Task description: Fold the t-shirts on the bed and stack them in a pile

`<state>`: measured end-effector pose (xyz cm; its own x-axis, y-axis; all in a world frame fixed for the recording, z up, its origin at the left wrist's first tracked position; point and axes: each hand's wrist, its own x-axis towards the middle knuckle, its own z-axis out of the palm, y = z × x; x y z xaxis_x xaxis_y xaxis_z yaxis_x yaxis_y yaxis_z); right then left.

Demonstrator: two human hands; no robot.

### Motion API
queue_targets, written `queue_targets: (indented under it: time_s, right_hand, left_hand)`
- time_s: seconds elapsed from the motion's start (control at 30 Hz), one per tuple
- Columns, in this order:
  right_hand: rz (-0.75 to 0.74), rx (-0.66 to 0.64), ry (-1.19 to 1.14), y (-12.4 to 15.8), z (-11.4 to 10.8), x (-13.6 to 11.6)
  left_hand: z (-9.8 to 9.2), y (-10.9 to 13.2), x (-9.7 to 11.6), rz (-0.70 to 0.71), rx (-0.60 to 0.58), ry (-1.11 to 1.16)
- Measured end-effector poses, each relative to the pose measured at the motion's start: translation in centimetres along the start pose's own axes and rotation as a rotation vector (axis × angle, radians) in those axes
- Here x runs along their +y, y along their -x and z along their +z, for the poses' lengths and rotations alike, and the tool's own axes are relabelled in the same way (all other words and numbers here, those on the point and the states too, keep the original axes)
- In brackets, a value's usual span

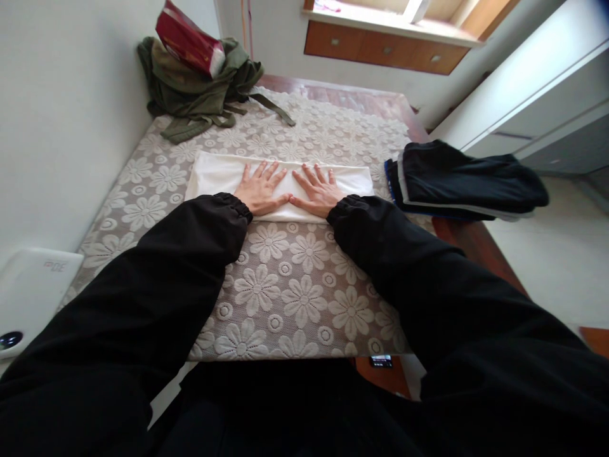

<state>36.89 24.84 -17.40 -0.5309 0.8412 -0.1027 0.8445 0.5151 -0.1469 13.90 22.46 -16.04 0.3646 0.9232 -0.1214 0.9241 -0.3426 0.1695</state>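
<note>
A white cloth (214,174), folded into a long flat strip, lies crosswise on the table; what kind of garment it is, I cannot tell. My left hand (261,189) rests palm down on it, left of its middle, fingers spread. Beside it my right hand (318,190) also presses flat on the cloth with the fingers apart. The two thumbs meet or nearly meet between them. Both ends of the strip stick out past my hands, and its near edge runs just below my wrists.
Flowered lace tablecloth (304,298) covers the wooden table. A stack of folded dark clothes (466,178) sits at the right edge. At the back left lies a green backpack (190,95) with a red packet (190,41) on top. A white device (35,285) stands at the left.
</note>
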Motion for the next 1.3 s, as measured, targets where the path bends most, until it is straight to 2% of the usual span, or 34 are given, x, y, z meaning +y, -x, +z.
queue_targets:
  time_s: [0.1,0.27,0.37,0.57,0.73,0.83,0.97,1.3]
  right_hand:
    - [0.007,-0.039,-0.033,-0.7,-0.2,0.4]
    - [0.050,-0.061,-0.084,-1.8,0.0,0.6]
    - [0.068,-0.019,-0.099,-2.1,0.1,0.4]
    - [0.057,-0.040,-0.041,-2.1,-0.8,0.5]
    - [0.070,0.127,0.006,-1.6,0.1,0.2]
    - [0.114,0.165,0.019,-1.8,1.0,0.3]
    - [0.102,0.075,0.004,-2.8,1.2,1.1]
    - [0.114,0.051,-0.006,-3.0,0.7,1.2]
  left_hand:
    - [-0.6,-0.2,0.2,0.005,-0.004,-0.023]
    - [-1.3,-0.9,1.3,-0.011,0.098,-0.054]
    - [-1.4,-1.4,1.9,-0.046,0.153,-0.068]
    - [-0.8,-2.3,2.1,-0.074,0.203,-0.041]
    - [0.3,-2.4,1.4,-0.091,0.271,-0.014]
    - [0.6,-2.7,1.2,-0.106,0.199,0.002]
    - [0.2,-3.1,1.2,-0.116,0.060,0.020]
    - [0.2,-3.3,1.0,-0.124,0.041,0.063]
